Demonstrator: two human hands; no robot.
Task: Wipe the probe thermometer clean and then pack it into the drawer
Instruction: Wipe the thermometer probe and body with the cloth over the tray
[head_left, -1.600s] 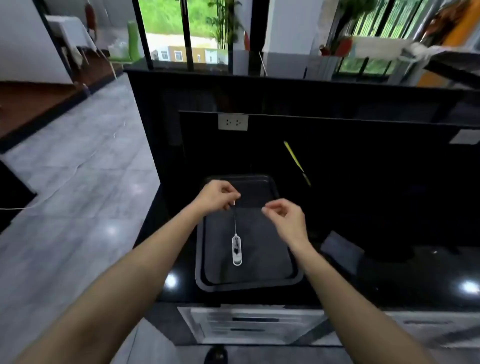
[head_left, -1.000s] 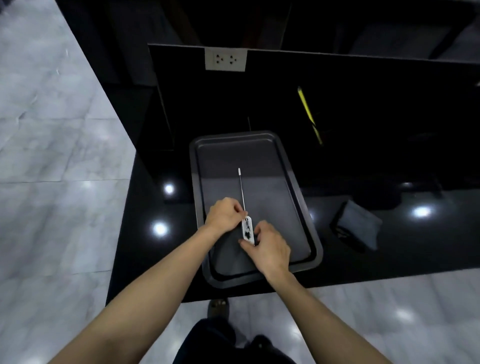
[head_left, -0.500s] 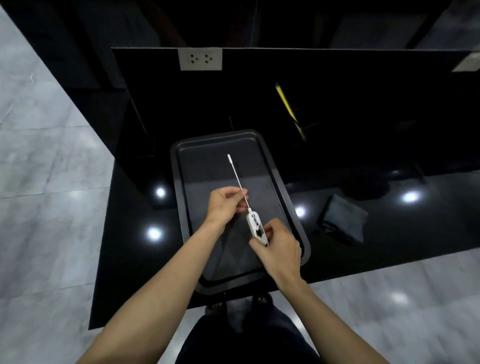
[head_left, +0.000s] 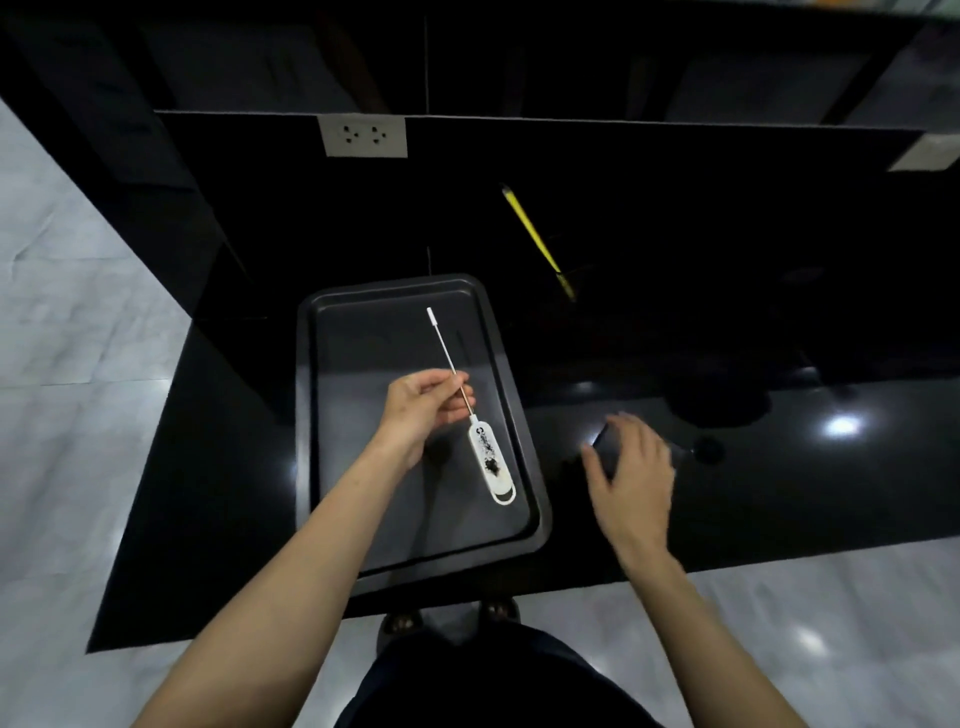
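Note:
My left hand (head_left: 423, 408) pinches the thin metal stem of the probe thermometer (head_left: 488, 461) and holds it above the dark tray (head_left: 311, 405). The thermometer's white handle carries black smears and points toward me; its capped tip points away. My right hand (head_left: 628, 473) hovers with spread fingers over a dark folded cloth (head_left: 605, 441) on the black counter, right of the tray. Most of the cloth is hidden under that hand. No drawer shows in this view.
A yellow pencil-like stick (head_left: 535, 241) leans on the black back panel behind the tray. A white wall socket (head_left: 362, 136) sits on that panel. The glossy counter (head_left: 779, 493) ends at a front edge near my feet, with pale floor tiles beyond.
My right hand let go of the thermometer's handle and moved right, over the cloth. My left hand still holds the stem. Earlier the camera tilted down from the room to the counter.

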